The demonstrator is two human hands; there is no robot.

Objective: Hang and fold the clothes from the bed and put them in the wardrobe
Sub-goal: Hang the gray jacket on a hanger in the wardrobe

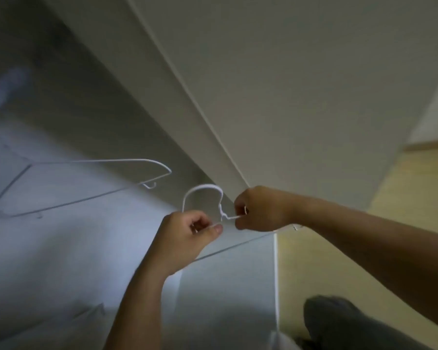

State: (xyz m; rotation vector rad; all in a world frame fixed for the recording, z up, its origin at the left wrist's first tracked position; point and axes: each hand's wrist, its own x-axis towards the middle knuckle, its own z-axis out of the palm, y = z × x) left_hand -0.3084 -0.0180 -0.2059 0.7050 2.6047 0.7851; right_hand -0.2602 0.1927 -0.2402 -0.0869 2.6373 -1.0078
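Both my hands hold a white wire hanger in front of the open wardrobe. My left hand pinches one side of it near the hook's base, and my right hand grips the other side close to the twisted neck. Its hook curves upward between my hands, and its lower bar runs below them. A second white hanger hangs empty inside the wardrobe to the left. No clothes are visible.
The white wardrobe door stands open at the upper right, its edge just above my right hand. Yellowish wooden floor lies at the right. My leg in dark trousers shows at the bottom right.
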